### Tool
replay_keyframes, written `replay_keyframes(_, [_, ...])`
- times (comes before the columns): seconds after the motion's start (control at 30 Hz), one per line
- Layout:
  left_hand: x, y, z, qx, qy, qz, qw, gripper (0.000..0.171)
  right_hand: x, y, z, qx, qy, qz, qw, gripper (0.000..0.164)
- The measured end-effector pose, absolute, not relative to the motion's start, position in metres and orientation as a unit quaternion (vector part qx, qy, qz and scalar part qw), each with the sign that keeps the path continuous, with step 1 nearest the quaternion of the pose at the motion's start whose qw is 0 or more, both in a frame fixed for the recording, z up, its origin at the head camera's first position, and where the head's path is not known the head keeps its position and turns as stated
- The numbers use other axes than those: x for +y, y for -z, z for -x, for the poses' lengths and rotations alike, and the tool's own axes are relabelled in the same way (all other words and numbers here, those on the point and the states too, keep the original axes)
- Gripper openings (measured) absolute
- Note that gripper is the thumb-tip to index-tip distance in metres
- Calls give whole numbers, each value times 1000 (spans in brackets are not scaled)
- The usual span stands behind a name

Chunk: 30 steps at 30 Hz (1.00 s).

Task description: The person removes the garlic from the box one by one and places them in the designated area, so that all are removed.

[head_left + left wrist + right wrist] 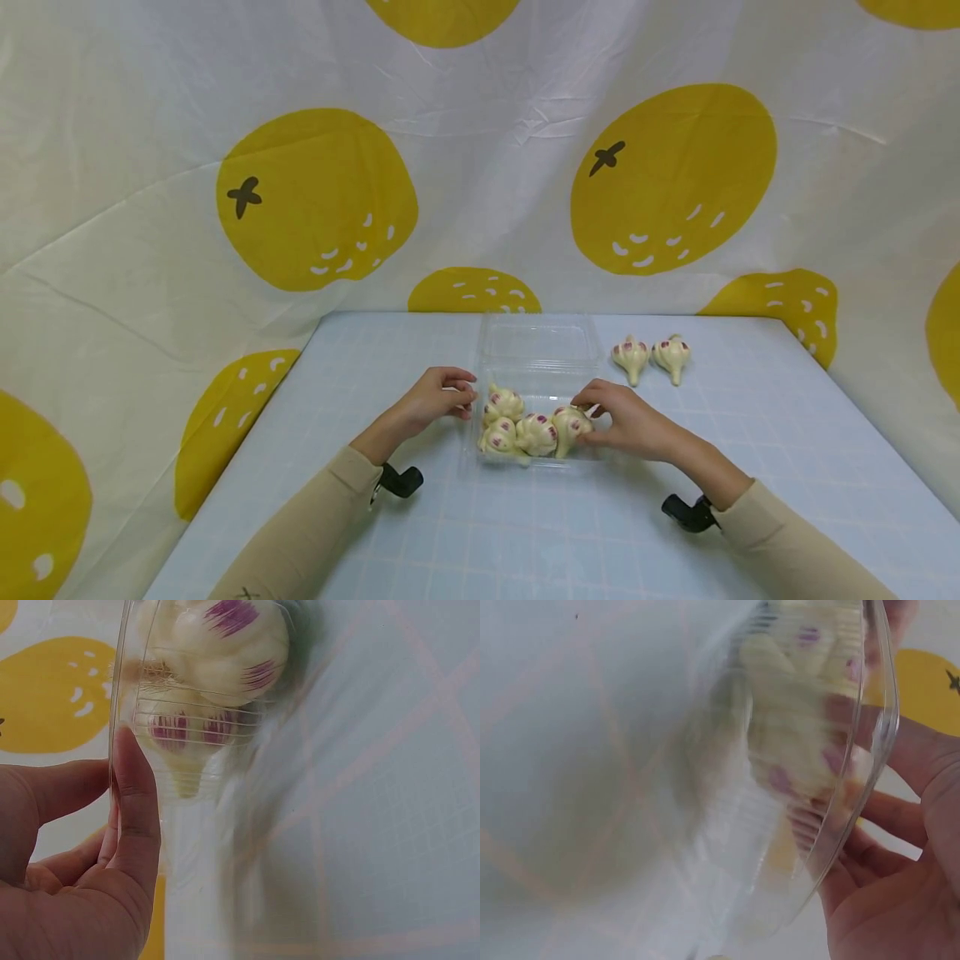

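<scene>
A clear plastic box (534,387) sits on the table with its hinged lid (540,342) laid back behind it. Several white garlic bulbs (536,434) with purple streaks lie in it. At the box's left side, my left hand (438,398) pinches the rim (124,682) between thumb and finger. My right hand (630,421) reaches over the right wall and grips the rightmost garlic bulb (568,427) inside. Through the plastic in the right wrist view, that bulb (791,742) shows blurred between the fingers.
Two more garlic bulbs (630,358) stand side by side on the table, right of the lid. A pale blue checked cloth (525,533) covers the table. Behind hangs a white curtain (495,183) with yellow fruit prints.
</scene>
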<state>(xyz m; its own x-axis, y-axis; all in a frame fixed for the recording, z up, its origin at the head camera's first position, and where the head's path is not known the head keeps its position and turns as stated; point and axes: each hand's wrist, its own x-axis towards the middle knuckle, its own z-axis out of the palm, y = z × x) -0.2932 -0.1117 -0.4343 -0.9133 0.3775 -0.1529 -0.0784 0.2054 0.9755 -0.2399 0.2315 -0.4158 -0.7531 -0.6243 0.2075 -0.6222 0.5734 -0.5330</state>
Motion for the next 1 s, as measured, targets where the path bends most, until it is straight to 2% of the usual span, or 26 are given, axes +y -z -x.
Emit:
replay_keyframes(0.43, [-112, 435, 293, 757, -618, -99, 188, 41, 235, 418, 241, 882, 310, 356, 14, 41])
replay_keyframes(0.7, [-113, 435, 290, 755, -620, -106, 185, 41, 233, 417, 241, 892, 265, 367, 17, 39])
replay_keyframes(1.0, [-112, 435, 291, 758, -616, -106, 185, 42, 233, 422, 242, 896, 240, 374, 10, 43])
